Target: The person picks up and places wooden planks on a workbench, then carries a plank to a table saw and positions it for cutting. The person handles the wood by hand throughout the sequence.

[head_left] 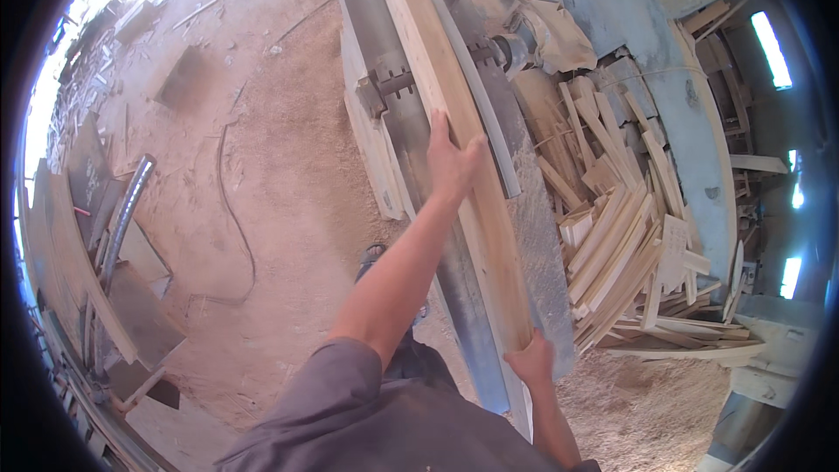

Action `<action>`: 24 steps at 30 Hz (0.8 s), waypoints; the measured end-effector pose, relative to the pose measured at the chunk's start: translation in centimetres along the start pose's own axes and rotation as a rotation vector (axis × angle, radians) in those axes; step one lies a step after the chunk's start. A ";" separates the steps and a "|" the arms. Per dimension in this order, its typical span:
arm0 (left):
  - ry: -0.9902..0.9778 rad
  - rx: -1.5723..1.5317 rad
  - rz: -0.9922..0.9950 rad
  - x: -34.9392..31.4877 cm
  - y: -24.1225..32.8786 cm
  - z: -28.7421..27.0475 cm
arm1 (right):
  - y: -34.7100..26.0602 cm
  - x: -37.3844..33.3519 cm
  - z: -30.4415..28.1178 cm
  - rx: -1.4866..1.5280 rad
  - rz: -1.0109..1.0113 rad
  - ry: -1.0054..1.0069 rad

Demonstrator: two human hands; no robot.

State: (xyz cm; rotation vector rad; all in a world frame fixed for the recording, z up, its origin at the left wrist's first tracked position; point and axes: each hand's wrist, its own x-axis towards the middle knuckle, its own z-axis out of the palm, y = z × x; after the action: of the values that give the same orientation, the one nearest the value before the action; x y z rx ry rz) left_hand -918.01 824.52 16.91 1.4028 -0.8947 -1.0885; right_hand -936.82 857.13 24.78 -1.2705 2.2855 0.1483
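A long pale wooden beam [489, 249] lies lengthwise on the metal bed [468, 332] of a surface planer, against its upright metal guide [489, 135]. My left hand [454, 164] presses on the beam around its middle, thumb and fingers spread to either side of it. Nearer to me, my right hand [531, 358] grips the beam close to its near end, with part of the fingers hidden. Beyond my left hand, the dark toothed gap [395, 83] in the bed runs under the beam. The beam's far end leaves the picture at the top.
Right of the machine lies a heap of wooden slats [616, 240] beside a pale blue wall [690, 122]. A motor-like part [516, 48] sits behind the guide. Boards [74, 253] lean at the far left. A cable [227, 201] crosses the sawdust-covered floor [288, 122].
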 end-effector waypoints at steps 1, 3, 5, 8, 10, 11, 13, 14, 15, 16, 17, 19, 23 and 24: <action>-0.012 -0.003 0.005 1.9 0.2 0.3 | -0.8 1.4 -0.3 0.007 -0.009 0.010; -0.021 0.018 0.032 5.8 0.0 0.4 | -3.8 3.9 -1.1 0.021 0.006 -0.003; -0.041 0.034 0.057 8.7 -0.9 0.5 | -5.8 6.1 -1.2 0.024 0.013 0.000; -0.094 0.013 0.092 12.0 -1.8 -0.1 | -7.5 8.4 -0.8 0.030 -0.002 0.004; -0.113 -0.085 0.116 12.3 -1.8 -0.1 | -8.0 8.6 -1.4 0.038 0.025 -0.010; -0.119 -0.095 0.132 11.9 -1.1 0.0 | -7.5 8.4 -1.5 0.077 -0.033 0.012; -0.058 -0.003 0.141 12.1 -1.5 0.5 | -5.7 7.8 -1.4 0.158 -0.152 0.064; -0.052 0.033 0.149 11.5 -1.5 1.0 | -4.7 7.6 -1.2 0.293 -0.143 0.069; -0.027 0.170 0.135 11.5 -2.0 1.0 | -3.7 7.6 -1.0 0.425 -0.140 0.072; -0.035 -0.021 0.081 10.4 -2.0 1.2 | -2.6 7.5 -0.6 0.494 -0.080 0.058; -0.054 -0.044 0.050 8.2 -0.6 1.3 | -1.6 7.6 -0.1 0.565 -0.021 0.057; -0.058 -0.068 -0.009 4.3 -0.2 2.1 | -0.1 7.6 0.0 0.577 -0.008 0.127; -0.025 -0.033 0.078 -4.3 -1.2 3.8 | 3.5 8.1 -0.2 0.474 -0.121 0.271; -0.054 -0.014 0.064 -6.6 -1.3 3.9 | 4.2 8.2 -0.4 0.487 -0.143 0.281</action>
State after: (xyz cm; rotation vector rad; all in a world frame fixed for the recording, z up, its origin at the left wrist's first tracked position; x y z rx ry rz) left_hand -923.76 829.78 16.54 1.3302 -0.9633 -1.0864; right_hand -943.93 853.05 20.55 -1.2377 2.2463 -0.6360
